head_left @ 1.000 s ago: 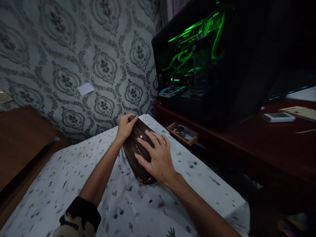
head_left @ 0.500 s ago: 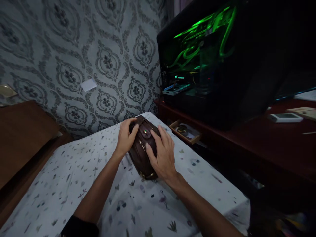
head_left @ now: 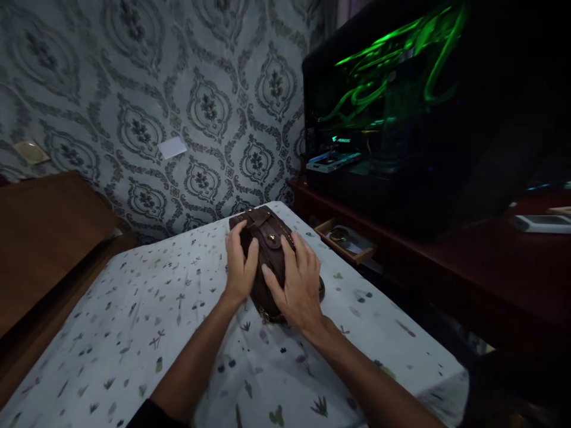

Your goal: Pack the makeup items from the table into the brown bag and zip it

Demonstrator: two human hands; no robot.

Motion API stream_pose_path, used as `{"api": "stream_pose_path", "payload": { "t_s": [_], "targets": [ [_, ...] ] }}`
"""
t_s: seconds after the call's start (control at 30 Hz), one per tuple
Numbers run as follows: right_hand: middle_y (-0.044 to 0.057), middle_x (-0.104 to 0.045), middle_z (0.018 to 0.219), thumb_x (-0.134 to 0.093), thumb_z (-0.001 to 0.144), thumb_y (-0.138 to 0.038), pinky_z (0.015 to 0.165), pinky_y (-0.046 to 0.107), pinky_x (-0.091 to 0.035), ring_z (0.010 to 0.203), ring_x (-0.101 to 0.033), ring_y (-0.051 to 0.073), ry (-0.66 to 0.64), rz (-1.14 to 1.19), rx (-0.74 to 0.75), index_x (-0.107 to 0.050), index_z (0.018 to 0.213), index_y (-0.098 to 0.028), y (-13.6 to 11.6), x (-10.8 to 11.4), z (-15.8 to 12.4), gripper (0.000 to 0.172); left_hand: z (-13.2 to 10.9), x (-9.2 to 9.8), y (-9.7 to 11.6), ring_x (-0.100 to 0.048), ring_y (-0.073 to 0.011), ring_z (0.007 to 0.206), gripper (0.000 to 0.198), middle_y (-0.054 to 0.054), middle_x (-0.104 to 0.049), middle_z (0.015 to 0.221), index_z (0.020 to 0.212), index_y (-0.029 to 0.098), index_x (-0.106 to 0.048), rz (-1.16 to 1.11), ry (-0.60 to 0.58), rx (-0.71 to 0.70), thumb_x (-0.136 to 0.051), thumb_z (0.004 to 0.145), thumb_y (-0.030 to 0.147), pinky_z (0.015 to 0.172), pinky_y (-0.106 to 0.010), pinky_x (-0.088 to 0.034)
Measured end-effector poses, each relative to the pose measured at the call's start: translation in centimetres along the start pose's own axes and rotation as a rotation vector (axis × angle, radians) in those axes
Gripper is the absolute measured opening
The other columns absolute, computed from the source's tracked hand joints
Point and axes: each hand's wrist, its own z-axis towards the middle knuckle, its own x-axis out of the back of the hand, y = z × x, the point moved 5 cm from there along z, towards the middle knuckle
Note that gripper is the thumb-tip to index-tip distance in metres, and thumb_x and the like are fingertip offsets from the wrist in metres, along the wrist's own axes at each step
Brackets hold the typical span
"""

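A dark brown leather-look bag (head_left: 273, 259) lies on a bed or table covered in a white printed cloth (head_left: 147, 297). Gold-coloured zips run along it, and a strap tab with a small gold clasp (head_left: 272, 238) sits on its top. My left hand (head_left: 241, 264) rests on the bag's left side, thumb and fingers apart. On the right side lies my right hand (head_left: 300, 279), its fingers stretched over the top and its thumb spread toward the middle. Both palms hide parts of the bag's sides.
To the right stands a dark computer case (head_left: 379, 148) with green lights, on a reddish desk (head_left: 468, 261). An open small drawer (head_left: 359, 257) juts out beneath. At left is a brown wooden panel (head_left: 49, 238). Patterned wallpaper (head_left: 209, 107) with a white card (head_left: 172, 147) covers the back.
The view has turned slightly left, so everything sits further right. My left hand has slid a little nearer along the bag, its thumb now lower beside the clasp. The right hand stays on top.
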Motion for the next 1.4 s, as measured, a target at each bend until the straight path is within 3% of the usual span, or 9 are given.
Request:
{"api": "stream_pose_path", "payload": {
  "t_s": [0.27,0.43,0.63,0.8,0.97,1.1,1.23,1.3,1.4],
  "targets": [
    [0.022,-0.044,0.151,-0.043,0.101,-0.039,0.112,0.058,-0.037,0.141,-0.039,0.035,0.008,-0.005,-0.007,-0.041,0.147,-0.015,0.3,0.1,0.1,0.052,6.1,1.7,-2.5,-0.059,-0.0261,0.113,0.026,-0.011,-0.067,0.115,0.113,0.02,-0.063,0.293,-0.255,-0.129,-0.056,0.095,0.036,0.103,-0.039,-0.044],
    [0.02,-0.045,0.151,-0.041,0.102,-0.038,0.112,0.057,-0.037,0.142,-0.039,0.034,0.004,-0.003,-0.005,-0.042,0.146,-0.014,0.4,0.1,0.1,0.05,7.6,1.1,-3.1,-0.063,-0.0236,0.1,0.024,-0.009,-0.069,0.105,0.117,0.019,-0.06,0.419,-0.21,-0.147,-0.045,0.099,0.023,0.092,-0.034,-0.046],
    [0.019,-0.045,0.15,-0.044,0.1,-0.042,0.112,0.058,-0.037,0.141,-0.039,0.034,0.025,0.0,-0.011,-0.042,0.147,-0.017,0.5,0.1,0.1,0.053,8.5,0.8,-3.7,-0.06,-0.0207,0.086,0.012,-0.004,-0.066,0.085,0.083,0.02,-0.061,0.354,-0.113,-0.095,-0.053,0.092,0.018,0.082,-0.031,-0.045],
    [0.018,-0.045,0.15,-0.048,0.099,-0.044,0.113,0.057,-0.037,0.14,-0.041,0.034,0.03,0.038,-0.02,-0.039,0.149,-0.019,0.6,0.3,0.3,0.057,8.3,1.3,-2.8,-0.06,-0.0172,0.077,0.012,-0.001,-0.067,0.08,0.083,0.019,-0.062,0.276,-0.083,-0.067,-0.052,0.089,0.017,0.071,-0.026,-0.044],
    [0.017,-0.045,0.15,-0.047,0.099,-0.044,0.113,0.057,-0.037,0.14,-0.04,0.034,0.015,0.046,-0.028,-0.041,0.148,-0.02,0.6,0.4,0.5,0.055,7.1,1.7,-1.4,-0.061,-0.0156,0.078,0.008,0.0,-0.066,0.08,0.086,0.019,-0.062,0.131,-0.118,-0.03,-0.055,0.089,0.021,0.071,-0.025,-0.045],
    [0.018,-0.044,0.15,-0.049,0.099,-0.042,0.113,0.056,-0.036,0.14,-0.04,0.034,0.003,0.037,-0.016,-0.044,0.146,-0.019,0.6,0.3,0.4,0.053,5.9,2.7,-0.6,-0.058,-0.0154,0.081,0.006,0.0,-0.061,0.087,0.092,0.02,-0.056,0.134,-0.059,-0.017,-0.06,0.088,0.023,0.069,-0.025,-0.045],
    [0.019,-0.045,0.15,-0.047,0.099,-0.041,0.112,0.057,-0.037,0.14,-0.041,0.035,0.007,0.018,-0.011,-0.046,0.145,-0.019,0.6,0.3,0.4,0.051,4.1,2.5,0.5,-0.056,-0.0169,0.086,0.008,-0.002,-0.057,0.087,0.084,0.02,-0.06,0.229,-0.238,-0.189,-0.056,0.09,0.021,0.078,-0.029,-0.046],
    [0.019,-0.045,0.149,-0.046,0.1,-0.042,0.111,0.057,-0.038,0.139,-0.041,0.035,0.014,0.008,-0.006,-0.047,0.144,-0.019,0.6,0.3,0.4,0.05,3.4,2.3,0.7,-0.056,-0.0183,0.091,0.013,-0.004,-0.058,0.091,0.09,0.02,-0.065,0.24,-0.316,-0.247,-0.052,0.092,0.019,0.084,-0.031,-0.047],
    [0.019,-0.046,0.149,-0.046,0.1,-0.043,0.111,0.057,-0.038,0.139,-0.041,0.035,0.021,0.002,0.0,-0.047,0.143,-0.018,0.6,0.3,0.4,0.05,3.1,2.4,0.4,-0.056,-0.0189,0.093,0.023,-0.006,-0.057,0.096,0.106,0.019,-0.068,0.249,-0.324,-0.271,-0.049,0.093,0.017,0.086,-0.033,-0.047]
  ]
}}
